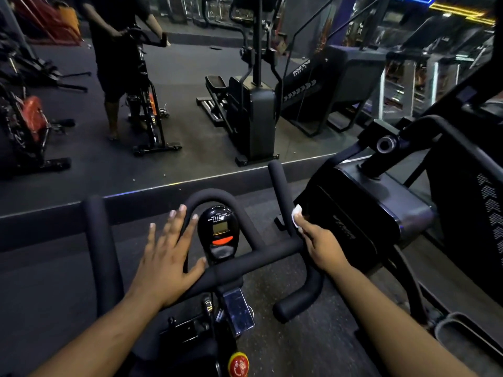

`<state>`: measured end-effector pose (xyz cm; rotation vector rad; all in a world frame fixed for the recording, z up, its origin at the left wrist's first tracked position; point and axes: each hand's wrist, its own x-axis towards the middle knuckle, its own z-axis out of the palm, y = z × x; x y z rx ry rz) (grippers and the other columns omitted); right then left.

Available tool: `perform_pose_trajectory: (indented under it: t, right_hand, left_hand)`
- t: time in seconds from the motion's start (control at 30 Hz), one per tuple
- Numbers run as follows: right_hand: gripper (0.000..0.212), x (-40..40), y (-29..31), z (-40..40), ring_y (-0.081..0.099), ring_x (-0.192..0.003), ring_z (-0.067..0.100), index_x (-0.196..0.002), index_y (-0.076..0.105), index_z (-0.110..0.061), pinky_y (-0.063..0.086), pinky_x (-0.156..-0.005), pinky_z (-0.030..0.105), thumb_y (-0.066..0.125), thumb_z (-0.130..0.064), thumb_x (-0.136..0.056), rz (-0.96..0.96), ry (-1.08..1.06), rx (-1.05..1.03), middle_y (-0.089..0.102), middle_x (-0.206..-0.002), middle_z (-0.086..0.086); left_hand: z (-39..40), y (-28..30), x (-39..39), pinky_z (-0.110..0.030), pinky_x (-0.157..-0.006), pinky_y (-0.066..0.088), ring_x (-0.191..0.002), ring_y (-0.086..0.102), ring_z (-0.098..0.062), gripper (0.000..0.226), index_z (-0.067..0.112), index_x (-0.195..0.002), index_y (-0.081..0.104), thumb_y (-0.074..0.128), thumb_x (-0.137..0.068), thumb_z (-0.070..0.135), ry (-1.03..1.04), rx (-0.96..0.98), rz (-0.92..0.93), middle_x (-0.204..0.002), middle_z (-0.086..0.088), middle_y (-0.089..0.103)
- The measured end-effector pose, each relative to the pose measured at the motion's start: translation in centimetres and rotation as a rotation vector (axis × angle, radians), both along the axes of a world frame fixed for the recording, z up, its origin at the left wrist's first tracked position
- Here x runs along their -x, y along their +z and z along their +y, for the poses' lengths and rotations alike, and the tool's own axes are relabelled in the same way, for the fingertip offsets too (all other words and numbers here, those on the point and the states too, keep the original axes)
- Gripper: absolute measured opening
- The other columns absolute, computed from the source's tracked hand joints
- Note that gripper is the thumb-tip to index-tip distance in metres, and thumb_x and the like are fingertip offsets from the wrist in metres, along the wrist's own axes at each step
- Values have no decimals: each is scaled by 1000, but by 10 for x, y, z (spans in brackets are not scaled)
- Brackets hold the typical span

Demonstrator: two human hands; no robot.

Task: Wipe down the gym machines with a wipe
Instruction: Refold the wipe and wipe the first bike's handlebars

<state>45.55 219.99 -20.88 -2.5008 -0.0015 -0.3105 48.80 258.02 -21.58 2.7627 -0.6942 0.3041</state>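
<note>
Head view: two hands over one black handlebar (pixel 253 261) of an exercise bike. Left hand (pixel 166 257) spread flat, fingers straight, resting on the bar beside one small console (pixel 220 233). Right hand (pixel 321 244) pinching one white wipe (pixel 297 217) — pressed against the right upright grip (pixel 280 191). One red knob (pixel 238 364) below.

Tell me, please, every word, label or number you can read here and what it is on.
Nothing reads with certainty.
Bike console: tiny white labels above the screen, too small to read.
Machine housing on the right: a dark logo, blurred.
Mirrored machine: a white logo, reversed and unreadable.
Red knob: markings unclear.
</note>
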Motion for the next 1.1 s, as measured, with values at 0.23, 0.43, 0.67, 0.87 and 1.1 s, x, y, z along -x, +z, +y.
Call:
perform_pose_trajectory:
  t: [0.23, 0.43, 0.67, 0.87, 1.1]
  right_hand:
    - [42, 75, -22, 5, 43, -141, 7, -139, 61, -22, 27, -115, 14, 61, -8, -99, 29, -44, 12, 50, -147, -11]
    - [32, 49, 8, 21, 43, -141, 17, -134, 64, -14, 31, -118, 30, 53, -12, -103, -155, -264, -5, 53, -146, -1]
    - [27, 28, -11, 114, 45, -131, 34, -128, 54, -12, 40, -102, 37, 44, -14, -103, 120, -329, 92, 50, -137, 16]
    - [36, 73, 8, 89, 54, -133, 10, -137, 61, -18, 35, -113, 18, 55, -14, -102, 29, 70, -57, 61, -140, -4]
    - [58, 64, 3, 4, 25, -151, 17, -153, 42, -20, 9, -119, 15, 54, -2, -99, 196, 121, 335, 24, -158, -9]
  left_hand:
    - [0, -1, 1, -60, -124, 6, -157, -11, -22, 94, 24, -163, -3, 35, -89, 67, -6, -9, 3, -169, -2, -20]
    - [0, 0, 1, -62, -124, 7, -157, -10, -24, 93, 25, -163, -6, 35, -90, 66, -16, -11, 15, -169, -1, -22]
    - [1, -1, 1, -63, -124, 9, -158, -6, -24, 92, 24, -164, 0, 36, -90, 65, -13, 18, 5, -170, 0, -19]
    - [2, -4, -1, -62, -124, 7, -158, -9, -23, 93, 22, -164, 2, 36, -89, 64, -23, 17, -8, -170, 0, -19]
    - [2, -2, 0, -62, -124, 6, -157, -9, -25, 92, 22, -164, -1, 32, -90, 66, -29, 6, -4, -169, -1, -22]
